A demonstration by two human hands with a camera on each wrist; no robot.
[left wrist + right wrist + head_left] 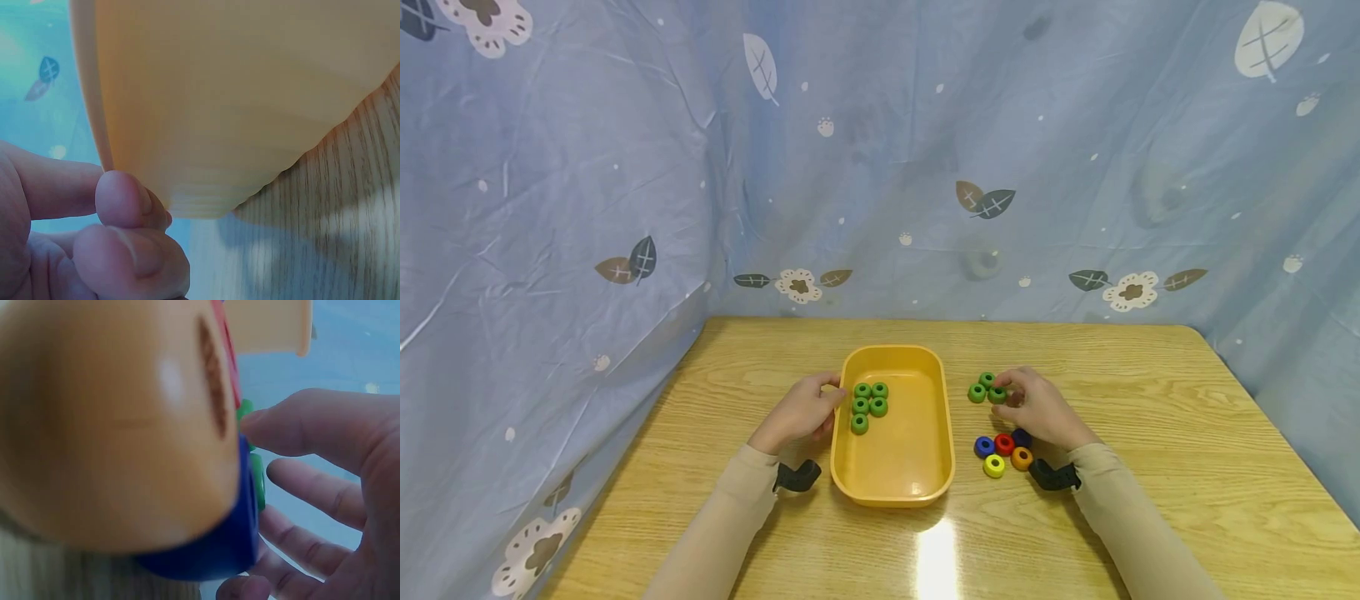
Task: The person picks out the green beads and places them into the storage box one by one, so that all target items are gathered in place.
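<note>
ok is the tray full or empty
Neither: in the tray, five green rings sit toward its left side, leaving much of its floor bare.

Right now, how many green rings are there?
8: five green rings in the tray, three on the table by the right hand, which may hide more.

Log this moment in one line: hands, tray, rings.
left hand: holds tray by rim | right hand: at loose green rings | inside tray: five green rings
</note>
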